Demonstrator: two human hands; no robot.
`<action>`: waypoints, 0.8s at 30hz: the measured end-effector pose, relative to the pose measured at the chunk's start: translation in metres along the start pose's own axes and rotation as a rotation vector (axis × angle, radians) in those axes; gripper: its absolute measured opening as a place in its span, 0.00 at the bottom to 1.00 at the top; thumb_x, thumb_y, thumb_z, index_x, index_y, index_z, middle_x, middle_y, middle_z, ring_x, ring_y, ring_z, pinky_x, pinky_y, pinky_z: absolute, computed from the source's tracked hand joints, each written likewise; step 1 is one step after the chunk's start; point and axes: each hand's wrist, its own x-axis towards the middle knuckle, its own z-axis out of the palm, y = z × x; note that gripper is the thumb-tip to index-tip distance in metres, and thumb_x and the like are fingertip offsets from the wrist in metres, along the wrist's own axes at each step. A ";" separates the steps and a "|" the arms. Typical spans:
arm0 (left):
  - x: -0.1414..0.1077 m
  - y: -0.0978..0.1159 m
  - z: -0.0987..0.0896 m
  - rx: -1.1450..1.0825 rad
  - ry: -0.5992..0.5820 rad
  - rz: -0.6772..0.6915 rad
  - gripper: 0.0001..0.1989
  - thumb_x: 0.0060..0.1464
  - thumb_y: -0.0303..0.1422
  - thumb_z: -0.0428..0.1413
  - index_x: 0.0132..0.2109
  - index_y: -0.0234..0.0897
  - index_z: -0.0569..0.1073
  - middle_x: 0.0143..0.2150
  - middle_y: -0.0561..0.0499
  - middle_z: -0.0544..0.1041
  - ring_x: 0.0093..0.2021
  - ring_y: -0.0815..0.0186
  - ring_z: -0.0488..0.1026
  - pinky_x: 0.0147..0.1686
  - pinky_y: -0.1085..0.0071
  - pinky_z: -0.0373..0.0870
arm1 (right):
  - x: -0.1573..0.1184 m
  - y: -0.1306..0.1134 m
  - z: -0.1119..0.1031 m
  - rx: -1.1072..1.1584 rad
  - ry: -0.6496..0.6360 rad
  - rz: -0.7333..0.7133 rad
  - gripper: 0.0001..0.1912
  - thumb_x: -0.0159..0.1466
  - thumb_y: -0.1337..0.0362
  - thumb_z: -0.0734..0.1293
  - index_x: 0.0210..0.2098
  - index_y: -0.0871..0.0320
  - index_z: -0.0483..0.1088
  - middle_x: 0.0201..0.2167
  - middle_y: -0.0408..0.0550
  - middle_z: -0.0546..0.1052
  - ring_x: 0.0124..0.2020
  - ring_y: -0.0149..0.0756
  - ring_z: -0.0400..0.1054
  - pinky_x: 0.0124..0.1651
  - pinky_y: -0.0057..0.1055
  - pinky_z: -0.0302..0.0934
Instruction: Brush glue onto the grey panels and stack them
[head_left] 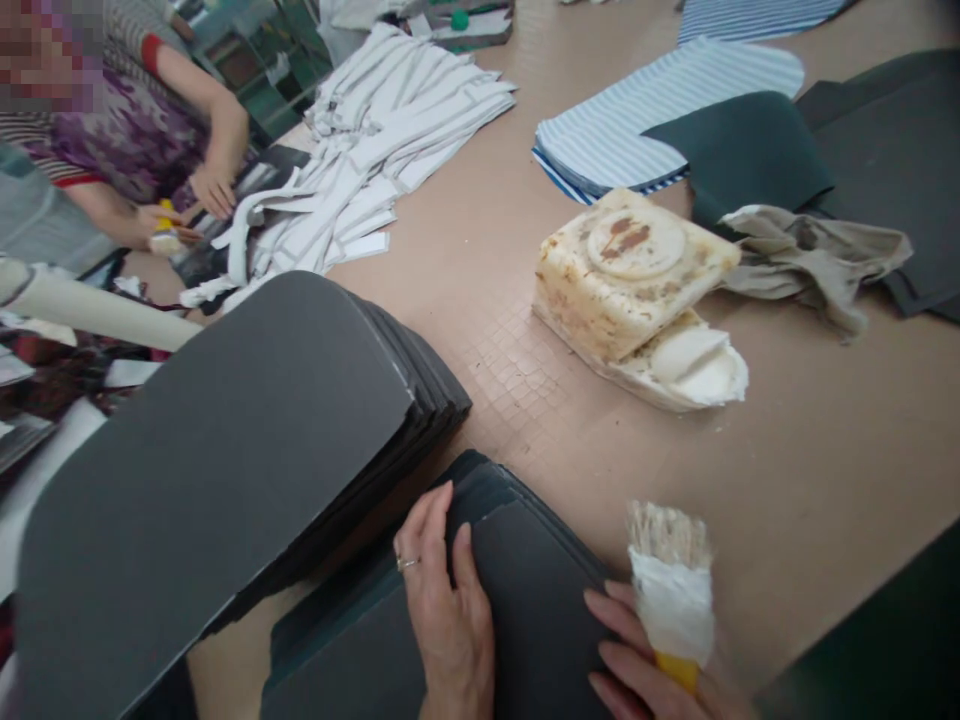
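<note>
My left hand (450,610), a ring on one finger, lies on a stack of dark grey sheets (540,570) with its fingers spread over the far edge. At the right side of that stack, my right hand (649,665) touches the edge with its fingertips while holding a paintbrush (673,605). The brush has a yellow handle, a white-coated ferrule and pale bristles pointing away from me. Its grip is partly hidden by the hand. Just left stands a taller pile of dark grey round-cornered pieces (217,430).
Ahead, a stained cut-open plastic container (637,270) holds white paste, with a crumpled rag (817,255) beside it. Striped pieces (667,110) and dark sheets (892,170) lie behind. At far left, a co-worker (135,130) holds a brush near many white strips (405,110).
</note>
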 end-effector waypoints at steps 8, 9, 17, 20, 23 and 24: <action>-0.049 0.009 -0.048 0.021 0.030 0.157 0.21 0.55 0.19 0.47 0.55 0.38 0.64 0.53 0.44 0.71 0.59 0.61 0.62 0.55 0.59 0.66 | 0.028 -0.028 0.011 -0.002 0.046 -0.194 0.09 0.59 0.63 0.67 0.40 0.51 0.69 0.46 0.45 0.76 0.50 0.41 0.68 0.51 0.34 0.62; -0.060 0.005 -0.056 0.048 -0.008 0.156 0.21 0.55 0.19 0.46 0.55 0.37 0.65 0.52 0.44 0.71 0.59 0.61 0.62 0.55 0.58 0.66 | 0.026 -0.030 0.017 0.008 0.005 -0.228 0.09 0.59 0.64 0.67 0.40 0.51 0.69 0.47 0.46 0.75 0.52 0.42 0.67 0.50 0.35 0.63; -0.138 -0.055 -0.112 0.262 0.018 -0.033 0.16 0.55 0.22 0.48 0.49 0.39 0.70 0.50 0.46 0.75 0.54 0.60 0.69 0.45 0.61 0.72 | 0.020 -0.023 0.032 -0.044 -0.034 -0.264 0.08 0.62 0.60 0.64 0.41 0.51 0.70 0.44 0.47 0.76 0.47 0.42 0.71 0.46 0.37 0.65; -0.154 -0.066 -0.117 0.258 0.065 -0.051 0.16 0.55 0.22 0.47 0.49 0.38 0.70 0.49 0.46 0.75 0.53 0.60 0.69 0.45 0.63 0.72 | 0.040 -0.061 0.043 -0.047 -0.131 -0.338 0.06 0.60 0.64 0.67 0.38 0.51 0.70 0.48 0.46 0.75 0.50 0.43 0.68 0.51 0.40 0.63; -0.165 -0.069 -0.113 0.203 0.097 -0.068 0.18 0.55 0.21 0.46 0.49 0.37 0.70 0.50 0.46 0.75 0.55 0.60 0.67 0.46 0.64 0.72 | 0.061 -0.109 0.070 -0.001 -0.227 -0.487 0.04 0.61 0.67 0.65 0.36 0.53 0.70 0.50 0.49 0.73 0.54 0.43 0.65 0.50 0.40 0.63; -0.168 -0.070 -0.112 0.165 0.114 -0.074 0.18 0.55 0.20 0.45 0.50 0.36 0.70 0.50 0.46 0.74 0.56 0.60 0.66 0.46 0.64 0.71 | 0.066 -0.122 0.080 0.025 -0.253 -0.522 0.05 0.61 0.68 0.65 0.37 0.54 0.69 0.51 0.50 0.72 0.55 0.43 0.64 0.50 0.40 0.64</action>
